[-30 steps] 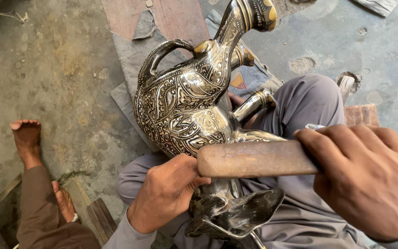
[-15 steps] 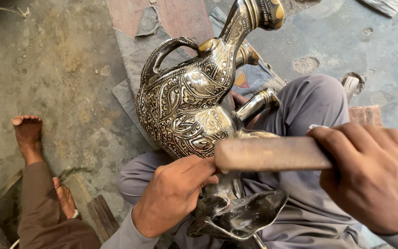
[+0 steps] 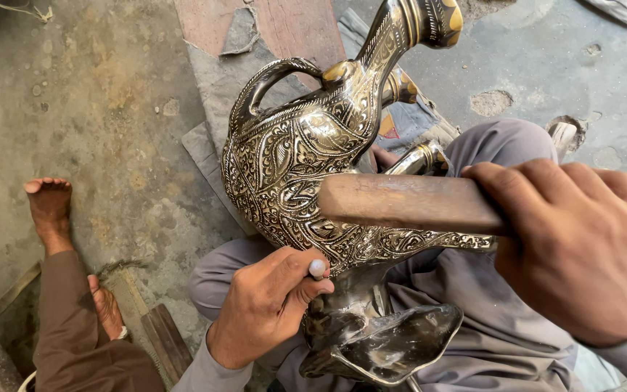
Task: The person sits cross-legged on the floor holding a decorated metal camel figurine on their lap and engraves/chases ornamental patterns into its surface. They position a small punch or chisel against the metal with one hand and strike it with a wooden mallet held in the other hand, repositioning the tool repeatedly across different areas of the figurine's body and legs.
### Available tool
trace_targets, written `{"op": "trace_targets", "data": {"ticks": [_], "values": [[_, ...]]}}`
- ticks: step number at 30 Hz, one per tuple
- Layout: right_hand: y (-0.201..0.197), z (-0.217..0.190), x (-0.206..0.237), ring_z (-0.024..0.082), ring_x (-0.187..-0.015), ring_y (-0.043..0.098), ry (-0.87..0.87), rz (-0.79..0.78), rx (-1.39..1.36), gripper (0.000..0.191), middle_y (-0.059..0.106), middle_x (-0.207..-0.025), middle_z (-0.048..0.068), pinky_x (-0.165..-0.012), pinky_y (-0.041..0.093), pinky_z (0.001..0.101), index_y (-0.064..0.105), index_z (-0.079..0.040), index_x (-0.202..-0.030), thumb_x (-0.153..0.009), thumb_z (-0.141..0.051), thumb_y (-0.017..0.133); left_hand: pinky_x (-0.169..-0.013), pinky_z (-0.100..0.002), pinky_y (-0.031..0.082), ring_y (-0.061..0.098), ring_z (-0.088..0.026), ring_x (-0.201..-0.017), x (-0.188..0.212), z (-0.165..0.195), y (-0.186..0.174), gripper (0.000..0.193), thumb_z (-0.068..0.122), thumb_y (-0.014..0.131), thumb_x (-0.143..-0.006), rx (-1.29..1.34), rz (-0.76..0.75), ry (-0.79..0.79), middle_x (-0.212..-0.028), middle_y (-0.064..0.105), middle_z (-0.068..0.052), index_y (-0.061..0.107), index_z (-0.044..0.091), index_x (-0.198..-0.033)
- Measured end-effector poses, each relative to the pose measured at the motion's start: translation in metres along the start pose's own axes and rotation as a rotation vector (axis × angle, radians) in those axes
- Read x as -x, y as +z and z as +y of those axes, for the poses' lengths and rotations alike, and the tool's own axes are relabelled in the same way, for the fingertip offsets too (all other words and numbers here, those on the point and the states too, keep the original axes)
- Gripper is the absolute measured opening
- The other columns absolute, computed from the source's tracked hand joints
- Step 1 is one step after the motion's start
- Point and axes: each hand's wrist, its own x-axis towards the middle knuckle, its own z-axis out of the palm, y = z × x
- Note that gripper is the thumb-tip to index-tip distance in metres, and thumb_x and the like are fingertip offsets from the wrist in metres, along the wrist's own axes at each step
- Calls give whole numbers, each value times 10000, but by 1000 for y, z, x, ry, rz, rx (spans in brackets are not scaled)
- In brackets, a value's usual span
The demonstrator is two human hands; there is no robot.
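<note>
An engraved metal ewer (image 3: pixel 292 167), dark with silver and gold patterning, lies tilted across my lap with its neck pointing up and away. My left hand (image 3: pixel 266 305) pinches a small metal punch (image 3: pixel 317 268), its tip set against the lower body of the ewer near the foot (image 3: pixel 386 348). My right hand (image 3: pixel 575 247) grips a wooden mallet handle (image 3: pixel 408 203), held level just above the punch and in front of the ewer's belly.
Another person's bare foot (image 3: pixel 48 207) and brown trouser leg (image 3: pixel 74 341) are at the left on the concrete floor. Grey cloth pieces (image 3: pixel 215 94) and a reddish board (image 3: pixel 295 25) lie beyond the ewer. Wooden blocks (image 3: pixel 161 337) sit by my left knee.
The wooden handle in my right hand has shifted rightward and slightly up. The left hand's punch head is now exposed between the fingers. The ewer has stayed in my lap.
</note>
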Motion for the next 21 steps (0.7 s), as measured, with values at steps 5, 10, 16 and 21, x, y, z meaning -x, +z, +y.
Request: {"op": "trace_targets", "data": {"ticks": [5, 10, 16, 21], "values": [[-24, -10, -14, 178, -867, 682, 207, -99, -562, 570, 703, -935, -15, -802, 529, 378, 617, -148, -1254, -692, -143, 714, -624, -325, 568, 739, -196, -740, -2, -1, 0, 333, -90, 723, -851, -16, 0, 48, -933, 696, -84, 611, 39, -1137], [-21, -10, -8, 159, -866, 726, 295, -76, -733, 566, 691, -975, 5, -764, 554, 337, 599, -116, -1285, -730, -124, 706, -658, -311, 607, 802, -191, -825, 2, 0, 0, 354, -123, 663, -862, 29, -13, 26, -985, 701, -79, 598, 49, -1165], [-9, -1, 17, 316, -890, 661, 83, -18, -323, 621, 654, -947, 97, -812, 502, 407, 648, -77, -1203, -586, -69, 725, -667, -315, 625, 810, -198, -851, 7, 0, 1, 432, -145, 623, -815, 56, -55, -24, -975, 695, -95, 623, 30, -1209], [-16, 2, 30, 213, -856, 692, 214, -76, -566, 594, 669, -949, 17, -770, 511, 348, 636, -127, -1230, -644, -120, 729, -671, -322, 585, 741, -212, -804, 4, 7, 8, 341, -69, 730, -852, 6, -22, -10, -945, 694, -96, 605, 22, -1156]]}}
